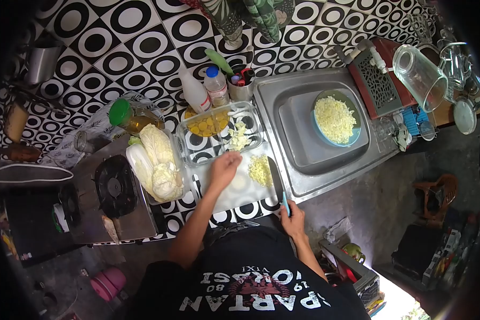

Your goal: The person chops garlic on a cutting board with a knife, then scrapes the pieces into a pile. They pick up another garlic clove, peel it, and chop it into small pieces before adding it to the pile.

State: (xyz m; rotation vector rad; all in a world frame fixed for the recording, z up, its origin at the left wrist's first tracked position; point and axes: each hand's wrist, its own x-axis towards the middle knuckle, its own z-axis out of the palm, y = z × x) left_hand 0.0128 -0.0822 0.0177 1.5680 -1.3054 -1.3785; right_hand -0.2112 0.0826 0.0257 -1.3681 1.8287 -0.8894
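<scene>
My right hand (292, 217) is wrapped round the light blue handle of a kitchen knife (276, 178). The blade lies along the right side of a pile of chopped pale yellow-green cabbage (260, 170) on a white cutting board (232, 194). My left hand (225, 169) is over the board's left part, fingers curled together; whether anything is in them I cannot make out. Just beyond it stands a divided clear glass dish (184, 140), with orange-yellow slices (209, 126) in one compartment and pale chopped pieces (238, 137) in another.
Left of the board, a tray holds napa cabbage (157, 160). A stove (114, 186) lies further left. To the right, a steel sink (304, 168) holds a bowl of chopped cabbage (334, 120). Bottles (216, 88) and a green-lidded jar (136, 117) stand along the tiled wall.
</scene>
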